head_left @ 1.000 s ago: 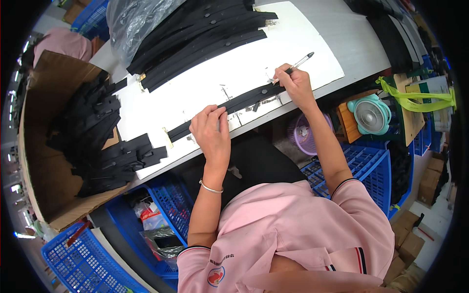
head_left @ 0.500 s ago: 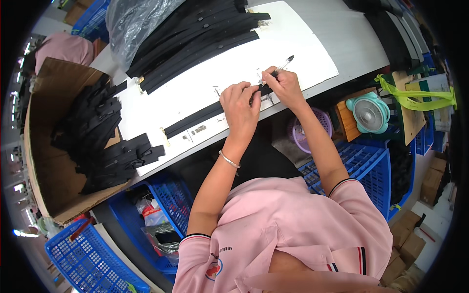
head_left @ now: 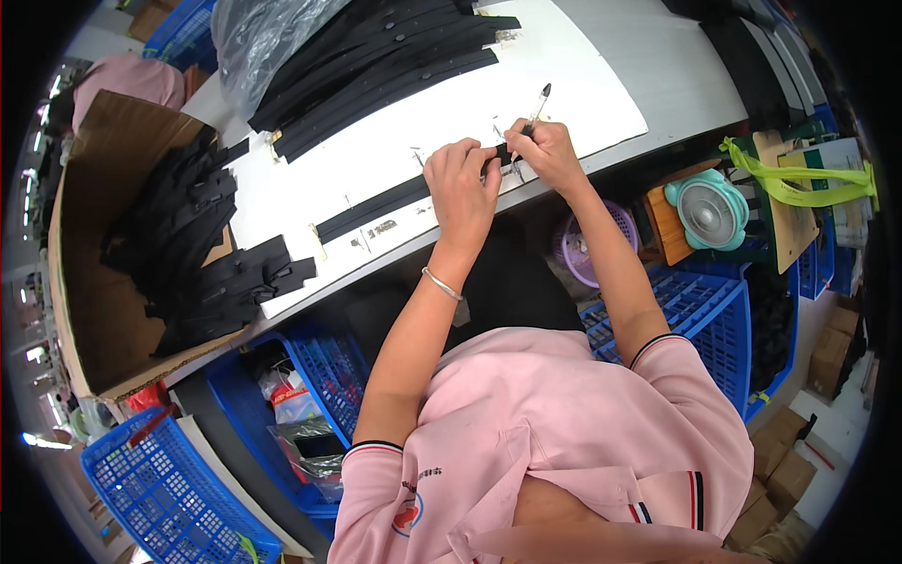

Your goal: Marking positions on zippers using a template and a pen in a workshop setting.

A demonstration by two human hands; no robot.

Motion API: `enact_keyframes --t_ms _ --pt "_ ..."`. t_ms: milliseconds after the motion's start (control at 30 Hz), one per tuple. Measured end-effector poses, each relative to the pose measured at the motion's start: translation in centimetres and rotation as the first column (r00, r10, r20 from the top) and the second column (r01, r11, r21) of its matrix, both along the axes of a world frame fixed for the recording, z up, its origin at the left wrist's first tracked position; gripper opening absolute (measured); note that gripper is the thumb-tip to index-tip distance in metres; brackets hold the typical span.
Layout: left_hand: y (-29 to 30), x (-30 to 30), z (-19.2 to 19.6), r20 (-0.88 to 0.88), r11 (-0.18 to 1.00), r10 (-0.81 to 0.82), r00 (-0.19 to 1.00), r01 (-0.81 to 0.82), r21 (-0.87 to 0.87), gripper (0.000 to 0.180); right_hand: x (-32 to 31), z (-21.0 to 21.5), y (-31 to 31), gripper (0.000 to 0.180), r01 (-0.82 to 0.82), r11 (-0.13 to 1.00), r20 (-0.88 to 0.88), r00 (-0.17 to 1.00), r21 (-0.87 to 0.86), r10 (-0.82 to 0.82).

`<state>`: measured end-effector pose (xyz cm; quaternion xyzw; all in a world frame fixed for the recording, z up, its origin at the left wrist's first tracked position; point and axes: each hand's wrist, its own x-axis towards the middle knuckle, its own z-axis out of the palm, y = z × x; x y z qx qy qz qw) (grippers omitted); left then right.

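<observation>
I see the right hand closed on a pen near the right end of the black strip on the white board; the left hand covers part, pinching or pressing, I can't tell. Marking seems underway; next calls for steadiness.

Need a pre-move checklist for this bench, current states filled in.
1. Left hand on the long narrow black fabric strip: ok, the hand covers part of it.
2. Slim clear-barrelled pen gripped in the right hand: ok.
3. Strip lying flat on the flat white board: ok for the visible stretch left of the left hand.
4. Pen tip touching the strip: cannot tell, tip hidden by fingers.
5. Strip's far end lined up with the board's marks: cannot tell, hands block it.
6. Strip apart from the pile of black fabric strips beyond it: ok, bare board between.
</observation>
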<state>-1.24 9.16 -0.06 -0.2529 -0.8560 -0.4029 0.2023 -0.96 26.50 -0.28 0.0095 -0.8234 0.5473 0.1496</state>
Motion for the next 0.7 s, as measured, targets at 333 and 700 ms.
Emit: enact_keyframes --t_ms 333,700 --pt "-1.9 1.8 0.5 -0.032 0.987 0.052 0.998 -0.056 -0.151 0.035 0.2 -0.4 0.3 0.023 0.001 0.987 0.051 0.999 -0.158 0.007" --pt "-5.3 -3.5 -0.4 0.040 0.958 0.042 0.998 -0.029 -0.286 0.049 0.3 -0.3 -0.3 0.021 0.161 0.928 -0.026 0.983 -0.336 -0.180"
